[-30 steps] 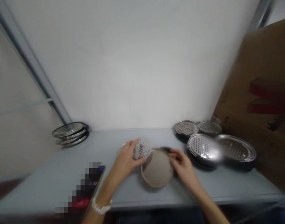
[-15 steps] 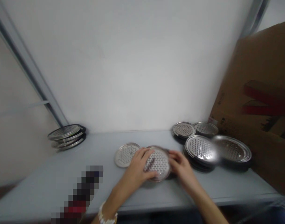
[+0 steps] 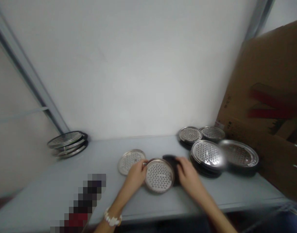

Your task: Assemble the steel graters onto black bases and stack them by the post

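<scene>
A round perforated steel tray (image 3: pixel 159 174) sits in front of me on the pale table (image 3: pixel 65 181), held between both hands. My left hand (image 3: pixel 136 174) pinches its left rim. My right hand (image 3: pixel 187 173) grips its right rim together with a black piece (image 3: pixel 171 160) that shows just behind and beside the tray. A loose perforated steel disc (image 3: pixel 130 160) lies flat on the table just left of the tray, behind my left hand.
Stacks of perforated trays on black bases stand at the right (image 3: pixel 208 155), with two smaller ones behind (image 3: pixel 190 134). Another stack (image 3: pixel 67 144) sits at the far left. A large cardboard box (image 3: pixel 267 106) leans at the right. A white wall closes the back.
My left hand set the perforated insert it held up into the tray, then slid to the tray's left rim. A second disc now lies on the table at the left.
</scene>
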`<state>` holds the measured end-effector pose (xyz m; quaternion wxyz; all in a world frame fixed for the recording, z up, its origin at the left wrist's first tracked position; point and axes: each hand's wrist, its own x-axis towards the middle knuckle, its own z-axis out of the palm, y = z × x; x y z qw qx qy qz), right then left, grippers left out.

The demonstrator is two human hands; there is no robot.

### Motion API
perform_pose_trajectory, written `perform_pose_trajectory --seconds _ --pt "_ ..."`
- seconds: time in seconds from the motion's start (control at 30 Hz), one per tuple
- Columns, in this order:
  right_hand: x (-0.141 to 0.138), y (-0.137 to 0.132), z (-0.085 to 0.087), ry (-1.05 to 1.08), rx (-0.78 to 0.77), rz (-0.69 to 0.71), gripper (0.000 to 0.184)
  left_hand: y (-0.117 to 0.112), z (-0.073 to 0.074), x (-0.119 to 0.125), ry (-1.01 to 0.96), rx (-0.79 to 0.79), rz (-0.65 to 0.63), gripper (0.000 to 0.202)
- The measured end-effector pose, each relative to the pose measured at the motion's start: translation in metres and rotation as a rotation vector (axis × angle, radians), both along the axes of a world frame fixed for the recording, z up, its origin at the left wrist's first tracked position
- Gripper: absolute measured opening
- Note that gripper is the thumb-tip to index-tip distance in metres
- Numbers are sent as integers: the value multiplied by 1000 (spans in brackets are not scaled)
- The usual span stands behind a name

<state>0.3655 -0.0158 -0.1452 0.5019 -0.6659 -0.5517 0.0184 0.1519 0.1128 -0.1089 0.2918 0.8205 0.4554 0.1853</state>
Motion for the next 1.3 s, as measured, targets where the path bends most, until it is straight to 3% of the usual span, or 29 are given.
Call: perform_pose_trajectory --seconds 0.17,0.33,0.47,0.63,0.77,0.93,1.07,1.3 --pt "5 4 -21 -127 -83 19 43 -1 0 1 -35 -94 -6 37" --pt "8 6 -22 -175 -103 -25 51 -5 2 4 -33 -149 -37 37" --pt "8 6 -22 -192 -129 -7 45 -5 6 1 57 9 -90 31" --pt "6 4 -19 -165 -191 -5 31 6 11 -16 281 277 -17 24" --pt "2 3 -11 -157 -305 0 26 13 12 -28 377 206 -58 11" --pt "0 0 -2 -146 -402 86 31 14 17 -35 370 174 -92 11" --pt "3 -1 -4 -139 -377 132 38 11 32 -40 266 321 16 12" --pt "5 0 -11 -86 -339 62 43 20 56 -58 117 414 376 24"
